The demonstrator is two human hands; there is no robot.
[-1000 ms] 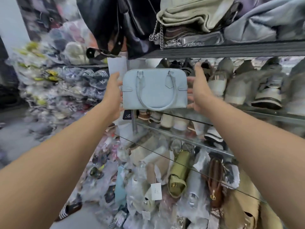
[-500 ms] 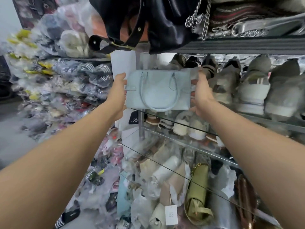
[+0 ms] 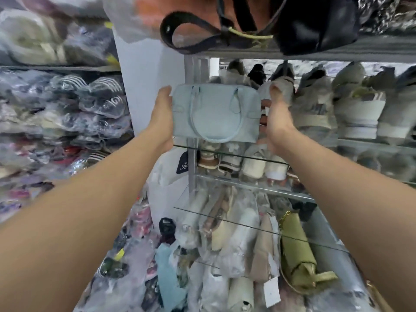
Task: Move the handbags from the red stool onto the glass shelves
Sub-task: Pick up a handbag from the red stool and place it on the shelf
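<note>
A pale blue handbag (image 3: 216, 113) with two looped handles is held upright between my hands at the left end of a glass shelf (image 3: 229, 153). My left hand (image 3: 161, 118) grips its left side, thumb at the front edge. My right hand (image 3: 275, 118) holds its right side, fingers curled behind it. The bag's bottom edge sits just above the front edge of the glass shelf. The red stool is out of view.
Rows of shoes (image 3: 315, 109) fill the shelf to the right of the bag and the shelf below. A black bag (image 3: 315, 23) with a looping strap hangs over the top shelf. Wrapped bags and an olive handbag (image 3: 297, 255) lie on lower glass shelves. Bagged goods pile up at left.
The view has tilted down and moved closer. Both hands have carried the blue handbag lower and nearer the front edge of the glass shelf.
</note>
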